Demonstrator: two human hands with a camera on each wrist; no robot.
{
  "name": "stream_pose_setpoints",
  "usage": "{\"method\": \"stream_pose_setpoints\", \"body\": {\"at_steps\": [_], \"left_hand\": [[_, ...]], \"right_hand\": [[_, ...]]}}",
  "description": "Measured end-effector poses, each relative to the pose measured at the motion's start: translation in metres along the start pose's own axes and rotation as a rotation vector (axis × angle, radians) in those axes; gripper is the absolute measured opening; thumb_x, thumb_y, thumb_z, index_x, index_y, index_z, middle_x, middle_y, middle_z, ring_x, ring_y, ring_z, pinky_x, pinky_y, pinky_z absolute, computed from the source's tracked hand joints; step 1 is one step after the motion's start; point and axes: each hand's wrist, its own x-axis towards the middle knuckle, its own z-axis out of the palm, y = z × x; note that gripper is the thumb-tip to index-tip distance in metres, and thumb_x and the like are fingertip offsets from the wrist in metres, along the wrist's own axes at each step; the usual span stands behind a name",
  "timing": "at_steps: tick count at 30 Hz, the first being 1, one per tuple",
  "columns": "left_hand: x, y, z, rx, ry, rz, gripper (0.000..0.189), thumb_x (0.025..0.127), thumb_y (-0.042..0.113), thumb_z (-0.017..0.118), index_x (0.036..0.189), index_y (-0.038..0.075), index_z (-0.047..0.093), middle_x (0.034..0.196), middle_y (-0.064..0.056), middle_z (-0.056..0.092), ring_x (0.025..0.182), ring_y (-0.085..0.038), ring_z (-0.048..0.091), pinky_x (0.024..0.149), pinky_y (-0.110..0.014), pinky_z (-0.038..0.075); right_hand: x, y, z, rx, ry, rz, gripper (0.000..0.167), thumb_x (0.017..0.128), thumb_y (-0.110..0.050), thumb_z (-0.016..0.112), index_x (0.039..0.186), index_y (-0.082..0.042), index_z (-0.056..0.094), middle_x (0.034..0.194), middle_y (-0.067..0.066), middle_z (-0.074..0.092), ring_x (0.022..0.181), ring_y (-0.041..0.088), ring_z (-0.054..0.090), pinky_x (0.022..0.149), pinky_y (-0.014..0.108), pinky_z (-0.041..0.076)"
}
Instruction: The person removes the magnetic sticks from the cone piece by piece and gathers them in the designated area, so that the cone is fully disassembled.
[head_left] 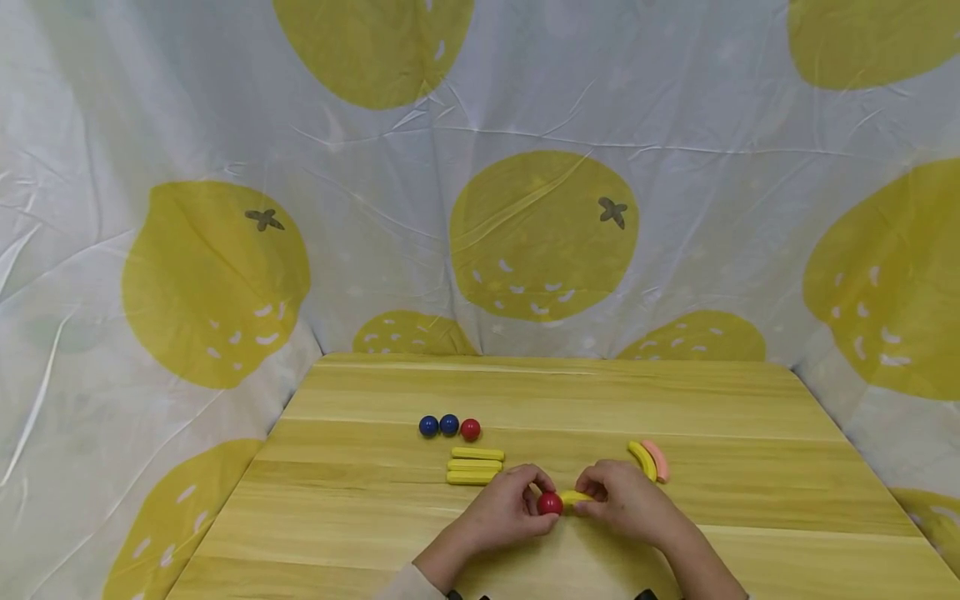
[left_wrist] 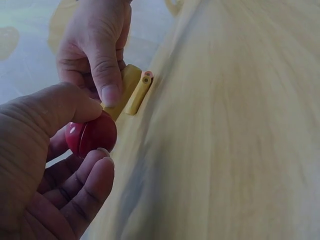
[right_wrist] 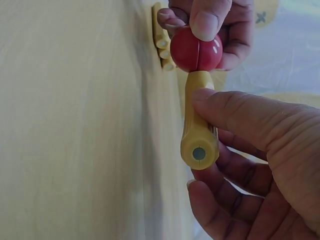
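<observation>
A glossy red ball (left_wrist: 92,134) with a seam round it is pinched between the thumb and fingers of my left hand (head_left: 512,502). My right hand (head_left: 618,500) grips a short yellow rod (right_wrist: 197,120) between thumb and fingers. One end of the rod meets the ball, so the two form a line between my hands. At its other end, toward the right wrist camera, a grey disc (right_wrist: 199,153) is set in the round face. Both hands are close over the front middle of the wooden table (head_left: 360,533). The fingers partly cover the rod in the head view.
Left of the hands lie three straight yellow rods (head_left: 475,466) side by side. Behind them are two blue balls (head_left: 448,425) and another red ball (head_left: 470,430). Just past my right hand, a curved yellow rod (head_left: 641,460) rests beside a curved pink rod (head_left: 656,462). A lemon-print cloth (head_left: 540,108) hangs round the table.
</observation>
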Motion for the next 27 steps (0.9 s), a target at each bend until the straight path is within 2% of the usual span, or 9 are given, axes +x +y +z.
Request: {"method": "stream_pose_setpoints", "body": {"at_steps": [5,7,9,11,12,14,17,22,27], "left_hand": [[-0.001,-0.002,0.000,0.021,-0.004,0.005,0.026,0.085,0.019,0.081,0.104,0.017,0.064,0.091,0.010,0.062,0.070,0.006,0.055,0.063,-0.015,0.050],[-0.001,-0.003,-0.002,0.028,0.005,0.001,0.026,0.084,0.020,0.082,0.104,0.018,0.065,0.089,0.010,0.061,0.069,0.005,0.054,0.062,-0.015,0.050],[-0.001,-0.004,-0.005,0.031,0.023,0.003,0.026,0.083,0.020,0.082,0.103,0.018,0.065,0.089,0.010,0.062,0.068,0.004,0.054,0.062,-0.016,0.050],[-0.001,-0.005,-0.011,0.035,0.049,0.002,0.027,0.083,0.019,0.082,0.104,0.018,0.066,0.090,0.009,0.063,0.069,0.003,0.055,0.062,-0.016,0.051],[-0.002,-0.005,-0.014,0.037,0.066,0.007,0.028,0.083,0.019,0.082,0.106,0.016,0.067,0.092,0.008,0.064,0.071,0.002,0.056,0.063,-0.017,0.051],[-0.003,-0.007,-0.021,0.049,0.106,0.020,0.029,0.084,0.018,0.082,0.109,0.014,0.068,0.097,0.005,0.065,0.075,0.000,0.058,0.066,-0.017,0.052],[-0.005,-0.010,-0.035,0.071,0.173,0.048,0.030,0.086,0.018,0.081,0.113,0.012,0.069,0.104,0.000,0.067,0.079,-0.005,0.060,0.070,-0.019,0.053],[-0.009,-0.019,-0.060,0.105,0.292,0.030,0.031,0.088,0.018,0.081,0.115,0.011,0.069,0.107,-0.002,0.067,0.085,-0.009,0.063,0.073,-0.020,0.054],[-0.014,-0.029,-0.082,0.097,0.444,-0.034,0.031,0.088,0.013,0.080,0.117,0.010,0.069,0.107,-0.006,0.065,0.084,-0.011,0.061,0.073,-0.020,0.056]], "right_hand": [[-0.002,-0.003,-0.001,-0.053,0.022,0.002,0.013,0.086,-0.026,0.083,0.086,-0.019,0.071,0.078,-0.014,0.060,0.071,-0.005,0.051,0.064,0.021,0.047],[-0.003,-0.002,-0.002,-0.110,0.068,0.041,0.014,0.085,-0.026,0.084,0.084,-0.022,0.071,0.077,-0.016,0.059,0.070,-0.005,0.050,0.084,0.027,0.048],[-0.005,-0.001,-0.007,-0.160,0.116,0.086,0.014,0.084,-0.024,0.084,0.083,-0.022,0.071,0.075,-0.016,0.059,0.069,-0.004,0.050,0.103,0.042,0.044],[-0.007,0.001,-0.013,-0.174,0.154,0.148,0.012,0.084,-0.021,0.084,0.083,-0.021,0.072,0.076,-0.015,0.061,0.070,-0.002,0.052,0.108,0.051,0.040],[-0.007,0.003,-0.017,-0.164,0.163,0.180,0.011,0.084,-0.020,0.084,0.085,-0.020,0.073,0.077,-0.014,0.062,0.071,-0.001,0.053,0.109,0.051,0.040],[-0.009,0.007,-0.025,-0.132,0.165,0.230,0.009,0.086,-0.017,0.082,0.089,-0.016,0.073,0.081,-0.009,0.065,0.074,0.002,0.056,0.093,0.040,0.053],[-0.013,0.014,-0.035,-0.098,0.174,0.298,0.011,0.089,-0.019,0.079,0.095,-0.011,0.073,0.088,-0.003,0.069,0.080,0.010,0.062,0.071,0.031,0.055],[-0.020,0.029,-0.051,-0.106,0.223,0.373,0.024,0.094,-0.025,0.074,0.106,-0.003,0.072,0.095,0.003,0.073,0.086,0.019,0.069,0.074,0.041,0.057],[-0.026,0.045,-0.056,-0.125,0.287,0.459,0.038,0.097,-0.032,0.070,0.112,0.002,0.070,0.099,0.010,0.075,0.087,0.025,0.070,0.073,0.043,0.056]]}}
